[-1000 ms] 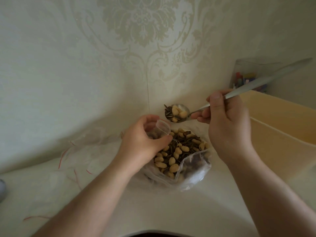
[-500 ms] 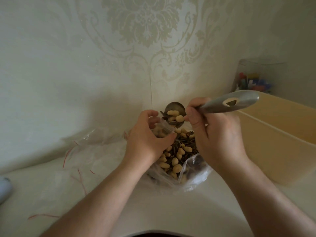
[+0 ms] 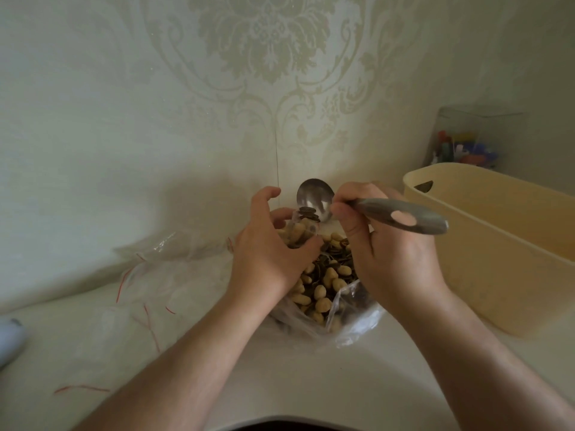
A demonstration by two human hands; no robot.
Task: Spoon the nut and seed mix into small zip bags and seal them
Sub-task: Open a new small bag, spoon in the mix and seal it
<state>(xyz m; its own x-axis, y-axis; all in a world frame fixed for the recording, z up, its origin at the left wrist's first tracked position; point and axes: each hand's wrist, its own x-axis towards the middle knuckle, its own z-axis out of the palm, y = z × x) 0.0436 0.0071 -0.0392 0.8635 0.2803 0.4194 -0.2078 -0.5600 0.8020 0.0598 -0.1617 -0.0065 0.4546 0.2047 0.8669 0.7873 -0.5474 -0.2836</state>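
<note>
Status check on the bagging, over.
Left hand grips small zip bag. Right hand tips spoon into it, nearly empty. Nothing blocking.

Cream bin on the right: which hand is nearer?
Right. The right hand, gripping the spoon, sits just left of the cream bin; the left hand, holding the small zip bag, is farther left.

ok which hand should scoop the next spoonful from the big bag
Right. The right hand already grips the spoon, just above the big bag, while the left hand holds the small bag.
</note>
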